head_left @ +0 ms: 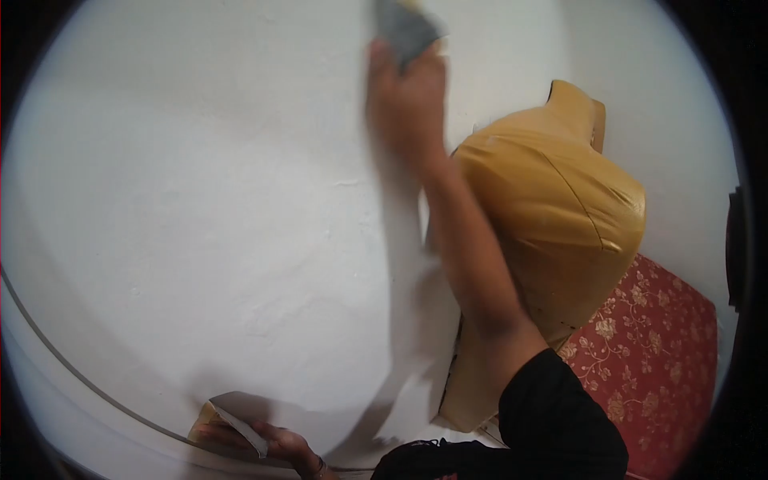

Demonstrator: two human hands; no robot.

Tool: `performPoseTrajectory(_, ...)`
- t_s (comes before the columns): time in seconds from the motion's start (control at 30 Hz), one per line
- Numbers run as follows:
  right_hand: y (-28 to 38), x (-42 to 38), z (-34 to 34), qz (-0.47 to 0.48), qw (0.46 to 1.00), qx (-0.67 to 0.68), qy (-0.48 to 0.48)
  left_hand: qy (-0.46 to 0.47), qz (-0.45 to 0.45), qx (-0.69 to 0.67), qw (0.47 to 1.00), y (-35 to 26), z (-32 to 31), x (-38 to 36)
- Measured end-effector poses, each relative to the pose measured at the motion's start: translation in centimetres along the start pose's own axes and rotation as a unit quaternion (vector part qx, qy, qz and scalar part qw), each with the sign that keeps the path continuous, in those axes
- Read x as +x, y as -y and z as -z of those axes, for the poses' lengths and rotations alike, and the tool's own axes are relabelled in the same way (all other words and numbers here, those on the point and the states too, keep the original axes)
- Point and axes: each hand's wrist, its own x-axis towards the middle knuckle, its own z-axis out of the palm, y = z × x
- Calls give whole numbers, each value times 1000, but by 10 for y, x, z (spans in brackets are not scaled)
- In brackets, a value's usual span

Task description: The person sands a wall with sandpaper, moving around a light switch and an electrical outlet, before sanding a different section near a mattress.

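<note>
My right hand [406, 112] is raised against the white wall [240, 200], blurred by motion. Its fingers are closed on a grey piece of sandpaper [408, 32] with a bit of yellowish backing showing at the top. Low on the left, my left hand [282, 445] grips a bent sheet of sandpaper [240, 426], grey on one face and tan on the other. This sheet is close to the wall and casts a shadow on it. My right forearm stretches across the middle from a black sleeve [560, 416].
A mustard-yellow upholstered chair [552, 184] stands against the wall, just right of my right forearm. Behind and below it is a red panel with a gold floral pattern [656, 344]. A thin grey line [64, 360] curves along the lower left. Something dark [734, 248] shows at the right edge.
</note>
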Motion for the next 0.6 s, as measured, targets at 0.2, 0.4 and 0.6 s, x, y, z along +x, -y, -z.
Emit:
performPoseTrajectory(0.2, 16, -93, 11, 92, 994, -61, 19, -16, -46, 75, 996, 8, -1, -7)
performPoseTrajectory(0.4, -7, -61, 28, -23, 999, 21, 32, -23, -44, 22, 999, 9, -8, -10)
performPoseTrajectory(0.6, -3, -96, 20, 87, 992, -91, 28, -20, -58, 82, 995, 10, -7, -18)
